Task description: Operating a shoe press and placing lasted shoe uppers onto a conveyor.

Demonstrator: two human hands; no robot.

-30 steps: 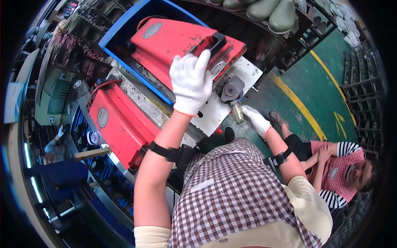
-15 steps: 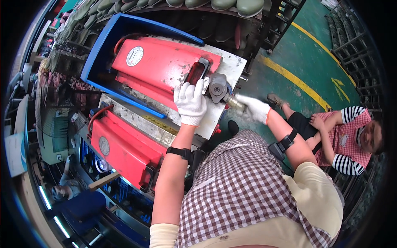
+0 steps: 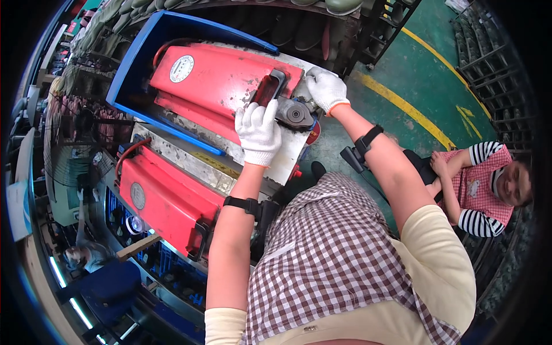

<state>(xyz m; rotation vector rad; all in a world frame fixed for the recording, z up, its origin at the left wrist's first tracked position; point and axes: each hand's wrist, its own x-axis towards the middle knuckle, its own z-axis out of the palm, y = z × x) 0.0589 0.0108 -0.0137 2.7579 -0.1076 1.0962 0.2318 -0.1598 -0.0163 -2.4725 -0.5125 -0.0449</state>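
In the head view, the grey hub (image 3: 295, 114) sits just above the middle of the frame, at the right end of the upper red cover (image 3: 201, 80), over a pale metal plate (image 3: 290, 154). The left hand (image 3: 257, 133), white-gloved, is just left of the hub, its fingers bent and their tips near the hub's edge and the black handle (image 3: 280, 79); whether they grip anything cannot be told. The right hand (image 3: 326, 90), also gloved, is just above and right of the hub, fingers curled inward; what lies inside them is hidden. A blue bin (image 3: 122, 80) surrounds the cover's left end, upper left. A second red cover (image 3: 167, 195) lies below, left of centre. At the right edge a person (image 3: 480, 184) in striped sleeves folds their arms.
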